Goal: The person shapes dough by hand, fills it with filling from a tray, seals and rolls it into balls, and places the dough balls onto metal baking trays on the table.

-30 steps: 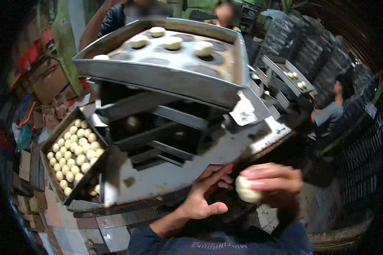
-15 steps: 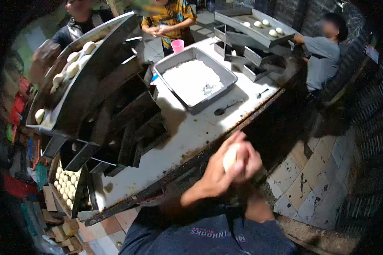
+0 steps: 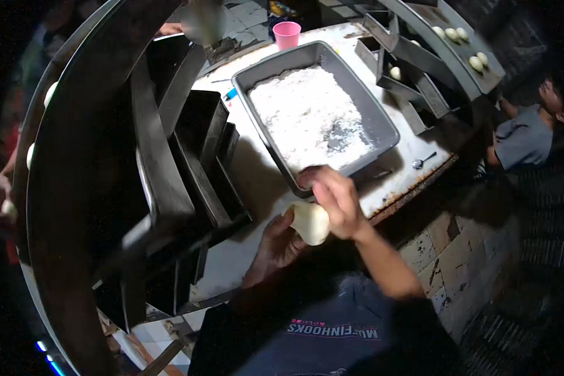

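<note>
My left hand (image 3: 278,243) grips a flattened round of pale dough (image 3: 314,224) by its left edge, thumb on top. The dough is tilted and bends a little, in front of the near end of a grey tray (image 3: 382,113) of white powder (image 3: 307,103). My right hand (image 3: 337,200) is just above and right of the dough, over the tray's near corner. Its fingers are curled together and partly in shadow, so what they hold, if anything, cannot be made out. A small spoon (image 3: 418,163) lies on the table right of the tray.
Stacked dark metal trays (image 3: 169,163) rise close on the left. A pink cup (image 3: 287,35) stands behind the grey tray. More metal trays with dough balls (image 3: 462,34) are at back right, near a person in grey (image 3: 525,141). Another person's hand (image 3: 5,200) is at far left.
My hands, pressed together around a dough ball before, have separated and moved toward the tray. The dough is now flattened in my left hand. My view has shifted closer to the table.
</note>
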The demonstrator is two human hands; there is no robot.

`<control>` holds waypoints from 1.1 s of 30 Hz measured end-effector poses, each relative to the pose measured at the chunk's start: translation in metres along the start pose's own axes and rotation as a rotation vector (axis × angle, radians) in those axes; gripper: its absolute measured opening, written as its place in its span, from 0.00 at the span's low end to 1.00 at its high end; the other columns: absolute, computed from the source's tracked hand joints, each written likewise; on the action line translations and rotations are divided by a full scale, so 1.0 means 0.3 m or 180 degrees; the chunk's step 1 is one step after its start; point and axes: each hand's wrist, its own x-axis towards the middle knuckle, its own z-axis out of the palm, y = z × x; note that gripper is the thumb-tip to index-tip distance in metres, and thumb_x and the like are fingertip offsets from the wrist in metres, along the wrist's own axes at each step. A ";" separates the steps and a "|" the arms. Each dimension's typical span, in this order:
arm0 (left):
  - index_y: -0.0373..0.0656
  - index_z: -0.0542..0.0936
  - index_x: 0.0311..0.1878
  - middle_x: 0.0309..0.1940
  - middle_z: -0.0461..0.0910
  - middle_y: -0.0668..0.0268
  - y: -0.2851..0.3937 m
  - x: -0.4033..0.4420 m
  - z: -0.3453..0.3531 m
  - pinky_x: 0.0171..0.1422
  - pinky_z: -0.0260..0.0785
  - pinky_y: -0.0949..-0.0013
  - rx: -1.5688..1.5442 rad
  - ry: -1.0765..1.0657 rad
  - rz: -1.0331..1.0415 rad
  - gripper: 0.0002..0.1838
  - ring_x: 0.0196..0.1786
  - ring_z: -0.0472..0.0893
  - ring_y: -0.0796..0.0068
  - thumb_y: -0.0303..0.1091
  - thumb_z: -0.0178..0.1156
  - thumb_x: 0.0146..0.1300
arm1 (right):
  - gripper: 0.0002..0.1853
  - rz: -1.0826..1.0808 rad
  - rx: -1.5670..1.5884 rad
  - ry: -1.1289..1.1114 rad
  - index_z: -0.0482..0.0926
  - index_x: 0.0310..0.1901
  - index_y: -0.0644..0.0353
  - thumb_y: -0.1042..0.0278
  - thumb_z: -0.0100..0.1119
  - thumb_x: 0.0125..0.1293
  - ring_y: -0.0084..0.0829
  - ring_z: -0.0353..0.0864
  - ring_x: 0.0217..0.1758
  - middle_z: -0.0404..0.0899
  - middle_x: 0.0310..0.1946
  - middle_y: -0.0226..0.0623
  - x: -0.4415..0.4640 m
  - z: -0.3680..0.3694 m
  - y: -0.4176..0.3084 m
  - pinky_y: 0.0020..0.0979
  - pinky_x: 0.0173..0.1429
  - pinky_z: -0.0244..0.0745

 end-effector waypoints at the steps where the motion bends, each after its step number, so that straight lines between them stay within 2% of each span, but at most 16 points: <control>1: 0.33 0.73 0.62 0.58 0.77 0.53 0.027 0.000 0.005 0.59 0.78 0.62 0.0025 0.0052 -0.0008 0.24 0.60 0.80 0.61 0.44 0.55 0.73 | 0.13 0.0340 -0.0348 0.0199 0.79 0.47 0.69 0.69 0.52 0.66 0.45 0.80 0.47 0.81 0.40 0.50 0.066 0.009 0.026 0.39 0.54 0.72; 3: 0.32 0.72 0.63 0.60 0.76 0.51 0.079 -0.003 0.015 0.60 0.77 0.64 0.0941 0.0591 0.0262 0.27 0.61 0.79 0.62 0.46 0.57 0.71 | 0.14 -0.0177 -0.1686 0.0070 0.79 0.49 0.68 0.73 0.55 0.62 0.48 0.80 0.48 0.82 0.41 0.51 0.162 -0.010 0.235 0.44 0.56 0.72; 5: 0.31 0.70 0.66 0.63 0.73 0.50 0.121 -0.017 0.031 0.66 0.72 0.62 0.1288 0.0550 0.0261 0.31 0.65 0.75 0.61 0.47 0.59 0.69 | 0.15 0.0558 -0.1765 -0.0937 0.81 0.48 0.68 0.72 0.57 0.61 0.53 0.78 0.49 0.81 0.42 0.54 0.266 0.005 0.330 0.46 0.57 0.72; 6: 0.31 0.68 0.67 0.65 0.71 0.50 0.118 -0.018 0.025 0.69 0.67 0.61 0.1480 0.0590 0.0333 0.34 0.68 0.72 0.60 0.48 0.59 0.68 | 0.15 0.0556 -0.1725 -0.0946 0.81 0.48 0.68 0.72 0.57 0.61 0.53 0.78 0.49 0.81 0.42 0.54 0.303 0.023 0.358 0.46 0.57 0.72; 8: 0.33 0.60 0.73 0.69 0.66 0.50 0.117 -0.035 0.015 0.75 0.57 0.57 0.1762 0.0868 0.0279 0.41 0.72 0.66 0.60 0.50 0.61 0.67 | 0.06 -0.0068 -0.2181 -0.1252 0.81 0.33 0.70 0.75 0.59 0.56 0.54 0.78 0.46 0.81 0.35 0.56 0.347 0.053 0.410 0.47 0.54 0.73; 11: 0.33 0.62 0.72 0.68 0.69 0.54 0.098 -0.036 0.013 0.74 0.60 0.59 0.1824 0.1040 0.0513 0.42 0.71 0.68 0.62 0.56 0.60 0.67 | 0.10 -0.0045 -0.2375 -0.1865 0.80 0.39 0.68 0.72 0.60 0.58 0.58 0.78 0.43 0.79 0.38 0.57 0.375 0.066 0.442 0.49 0.53 0.74; 14: 0.36 0.54 0.75 0.67 0.68 0.50 0.081 -0.026 -0.025 0.74 0.60 0.57 0.1688 0.1227 0.0483 0.45 0.71 0.67 0.58 0.51 0.63 0.65 | 0.07 -0.0199 -0.1932 -0.1778 0.78 0.36 0.69 0.75 0.61 0.57 0.58 0.79 0.42 0.79 0.36 0.56 0.385 0.067 0.442 0.50 0.51 0.75; 18: 0.36 0.57 0.74 0.66 0.69 0.50 0.073 0.007 0.009 0.73 0.62 0.58 0.2089 0.1508 0.0628 0.45 0.69 0.69 0.59 0.54 0.64 0.64 | 0.04 -0.0283 -0.2022 -0.1915 0.78 0.33 0.68 0.78 0.61 0.56 0.55 0.80 0.44 0.80 0.35 0.53 0.382 0.096 0.467 0.48 0.50 0.77; 21: 0.36 0.58 0.74 0.65 0.69 0.52 0.066 0.040 0.023 0.72 0.63 0.59 0.1468 0.1611 0.0814 0.44 0.68 0.70 0.61 0.52 0.64 0.65 | 0.03 -0.0628 -0.2408 -0.2239 0.79 0.31 0.66 0.78 0.62 0.56 0.54 0.80 0.44 0.80 0.34 0.50 0.390 0.111 0.498 0.46 0.47 0.77; 24: 0.36 0.61 0.72 0.65 0.70 0.55 0.066 0.082 -0.002 0.71 0.65 0.59 0.2559 0.1627 0.1130 0.37 0.67 0.71 0.63 0.46 0.62 0.69 | 0.05 -0.0339 -0.2410 -0.2039 0.83 0.35 0.65 0.76 0.64 0.57 0.48 0.84 0.39 0.83 0.34 0.49 0.409 0.101 0.513 0.39 0.45 0.80; 25: 0.36 0.63 0.72 0.65 0.70 0.57 0.066 0.100 -0.022 0.71 0.66 0.60 0.1858 0.1565 0.1404 0.33 0.68 0.71 0.63 0.43 0.60 0.70 | 0.05 -0.0346 -0.2432 -0.2038 0.83 0.35 0.65 0.76 0.64 0.57 0.48 0.84 0.39 0.83 0.34 0.49 0.414 0.078 0.485 0.39 0.45 0.80; 27: 0.37 0.64 0.71 0.65 0.70 0.58 0.068 0.130 -0.041 0.70 0.67 0.60 0.1117 0.1478 0.1695 0.30 0.68 0.71 0.64 0.39 0.59 0.71 | 0.09 0.0805 -0.0842 -0.1386 0.85 0.35 0.72 0.74 0.66 0.56 0.37 0.87 0.34 0.85 0.33 0.51 0.445 -0.004 0.376 0.33 0.41 0.81; 28: 0.37 0.65 0.70 0.65 0.70 0.58 0.071 0.137 -0.044 0.70 0.68 0.60 0.1081 0.1539 0.1789 0.28 0.68 0.71 0.64 0.37 0.59 0.71 | 0.12 0.1234 -0.0320 -0.1507 0.85 0.43 0.71 0.71 0.67 0.62 0.27 0.87 0.36 0.87 0.38 0.46 0.441 -0.046 0.347 0.29 0.44 0.82; 29: 0.38 0.67 0.69 0.65 0.70 0.58 0.066 0.144 -0.051 0.69 0.69 0.59 0.1041 0.1603 0.1879 0.27 0.68 0.71 0.65 0.35 0.59 0.71 | 0.12 0.1228 -0.0349 -0.1535 0.85 0.43 0.71 0.71 0.67 0.62 0.27 0.87 0.36 0.87 0.38 0.46 0.426 -0.068 0.323 0.29 0.44 0.82; 31: 0.38 0.67 0.69 0.65 0.71 0.59 0.023 0.171 -0.143 0.68 0.69 0.60 0.1379 0.1548 0.2104 0.26 0.67 0.72 0.65 0.35 0.59 0.71 | 0.10 0.1886 0.1831 -0.1525 0.85 0.46 0.67 0.76 0.66 0.63 0.27 0.86 0.39 0.87 0.38 0.39 0.373 -0.101 0.263 0.29 0.49 0.82; 33: 0.38 0.68 0.68 0.64 0.71 0.59 -0.006 0.185 -0.177 0.68 0.70 0.60 0.1745 0.1474 0.2292 0.25 0.67 0.72 0.65 0.34 0.59 0.71 | 0.09 0.1623 0.1492 -0.1551 0.85 0.46 0.69 0.77 0.65 0.65 0.28 0.86 0.41 0.87 0.39 0.40 0.325 -0.106 0.160 0.29 0.51 0.82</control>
